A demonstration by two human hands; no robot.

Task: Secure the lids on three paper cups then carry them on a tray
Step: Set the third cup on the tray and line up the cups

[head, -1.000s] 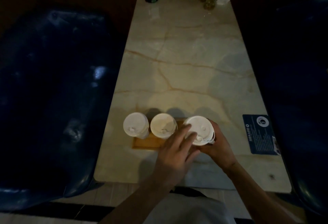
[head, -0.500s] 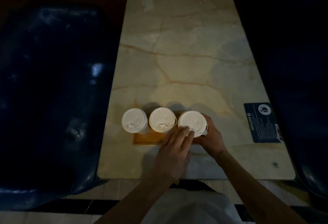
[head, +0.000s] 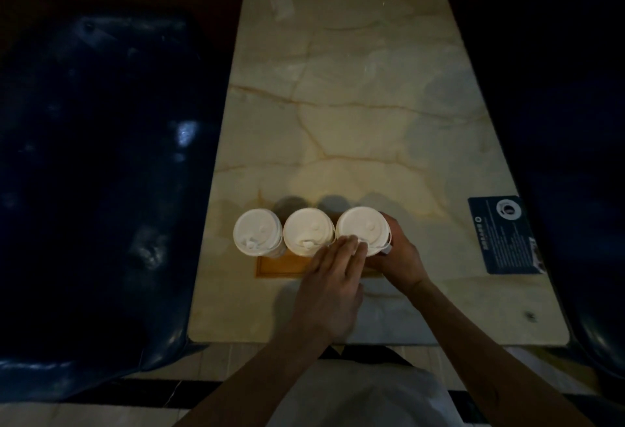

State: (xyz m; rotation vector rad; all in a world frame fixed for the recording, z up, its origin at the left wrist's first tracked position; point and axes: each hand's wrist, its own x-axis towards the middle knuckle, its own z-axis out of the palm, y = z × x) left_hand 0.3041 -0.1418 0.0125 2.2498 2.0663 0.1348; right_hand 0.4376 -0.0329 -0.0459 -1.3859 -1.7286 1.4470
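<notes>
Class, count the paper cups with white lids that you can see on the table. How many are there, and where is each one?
3, in a row on the wooden tray: left cup, middle cup, and right cup, held by the right hand with left hand fingers on its lid. None seems hidden.

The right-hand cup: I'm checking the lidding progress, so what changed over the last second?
The left hand slid its fingers back from the lid's middle to the near rim of the right-hand cup. The right hand kept its grip on that cup. The other two cups stayed put.

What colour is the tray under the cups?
Orange-brown wood tone; the tray shows in the head view.
</notes>
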